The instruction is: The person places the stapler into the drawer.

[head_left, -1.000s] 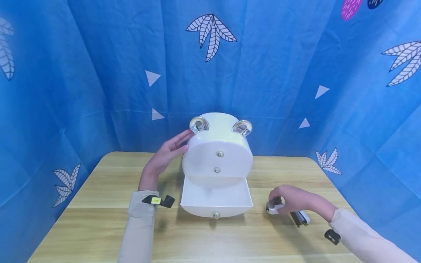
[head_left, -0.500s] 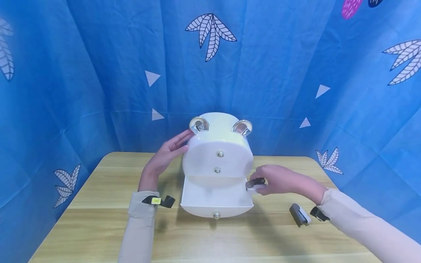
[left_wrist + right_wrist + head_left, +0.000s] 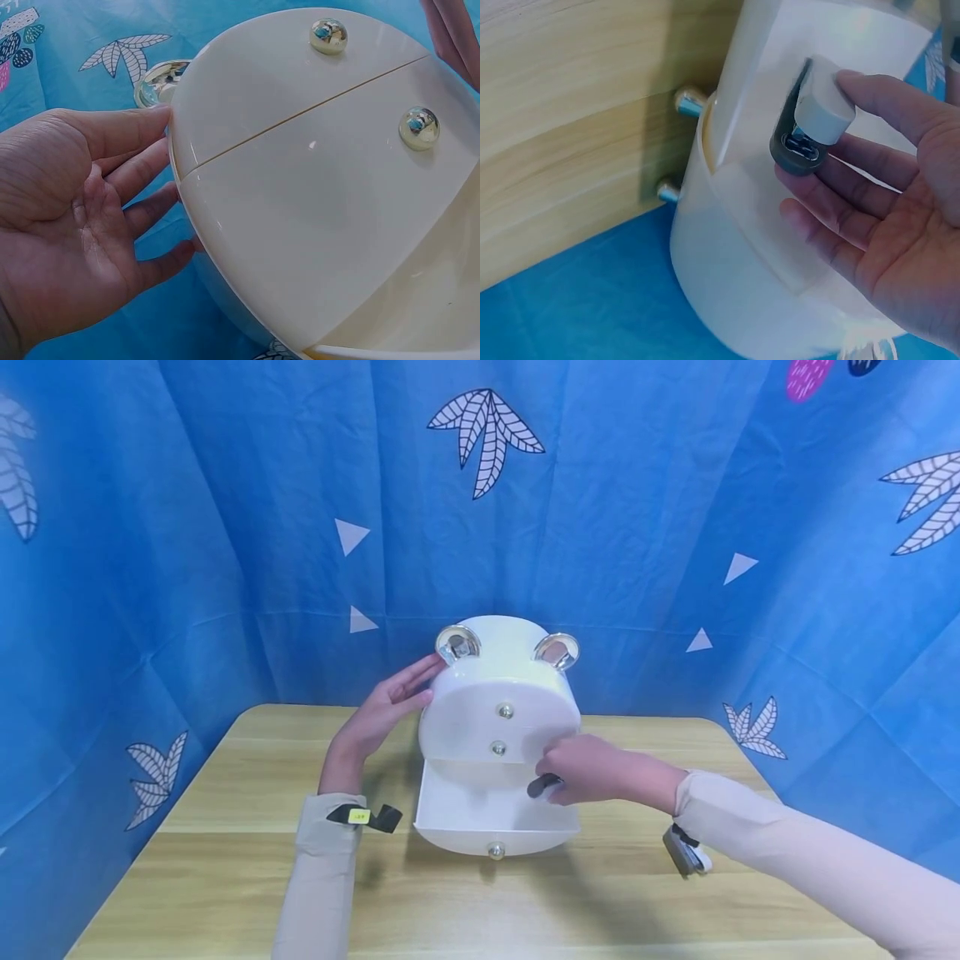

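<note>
A white desktop drawer box [image 3: 465,714] with shiny round ears stands on the table, its bottom drawer [image 3: 461,797] pulled out. My left hand [image 3: 381,714] rests against the box's left side, fingers fairly straight; the left wrist view shows the fingertips [image 3: 157,120] right at the edge of its front. Over the right part of the pulled-out drawer, my right hand [image 3: 588,768] pinches a small grey-and-white stapler [image 3: 825,105] between thumb and fingers. The stapler's front end points into the drawer. A second, similar stapler [image 3: 682,853] lies on the table below the right forearm.
The wooden table [image 3: 225,860] has a blue patterned curtain [image 3: 300,527] behind it and at both sides. Two upper drawers of the box are closed, each with a round metallic knob [image 3: 506,711]. The bottom drawer's front panel [image 3: 457,842] sticks out toward me.
My right hand has taken the stapler from the table and carried it left and away from me, over the open drawer. The left hand has stayed on the box.
</note>
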A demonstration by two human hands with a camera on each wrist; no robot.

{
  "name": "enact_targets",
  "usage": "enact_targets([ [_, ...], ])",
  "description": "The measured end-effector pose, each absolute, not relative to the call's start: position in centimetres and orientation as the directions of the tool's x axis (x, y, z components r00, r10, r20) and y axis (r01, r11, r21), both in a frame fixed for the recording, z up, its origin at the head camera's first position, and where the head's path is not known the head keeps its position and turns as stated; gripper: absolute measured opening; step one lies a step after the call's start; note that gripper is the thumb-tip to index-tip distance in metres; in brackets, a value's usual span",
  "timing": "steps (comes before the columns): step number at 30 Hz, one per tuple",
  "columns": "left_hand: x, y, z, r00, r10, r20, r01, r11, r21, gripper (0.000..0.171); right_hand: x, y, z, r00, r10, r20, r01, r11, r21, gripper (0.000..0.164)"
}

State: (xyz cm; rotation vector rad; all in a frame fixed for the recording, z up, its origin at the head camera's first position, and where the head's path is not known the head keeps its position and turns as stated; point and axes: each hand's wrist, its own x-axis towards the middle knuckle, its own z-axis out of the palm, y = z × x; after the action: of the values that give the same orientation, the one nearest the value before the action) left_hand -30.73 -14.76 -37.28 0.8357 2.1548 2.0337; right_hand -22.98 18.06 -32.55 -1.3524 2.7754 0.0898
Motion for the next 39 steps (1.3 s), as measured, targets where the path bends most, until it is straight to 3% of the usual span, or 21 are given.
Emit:
enact_targets([
  [12, -30.7, -14.7, -37.3, -0.848, 0.424, 0.319, 0.341, -0.025, 0.940, 0.061, -23.5, 16.4, -34.9, -0.579, -0.812, -0.070, -0.804, 0.555, 0.212, 0.019],
  [26, -30.8, -14.7, -37.4, -0.849, 0.424, 0.317, 0.337, -0.028, 0.941, 0.061, -24.0, 15.5, -37.2, -0.615, -0.778, -0.129, -0.783, 0.584, 0.215, 0.018],
  [39, -30.6, -14.7, -37.2, -0.854, 0.419, 0.308, 0.330, -0.022, 0.944, 0.061, -23.9, 14.8, -37.5, -0.591, -0.803, -0.083, -0.790, 0.554, 0.263, 0.018],
])
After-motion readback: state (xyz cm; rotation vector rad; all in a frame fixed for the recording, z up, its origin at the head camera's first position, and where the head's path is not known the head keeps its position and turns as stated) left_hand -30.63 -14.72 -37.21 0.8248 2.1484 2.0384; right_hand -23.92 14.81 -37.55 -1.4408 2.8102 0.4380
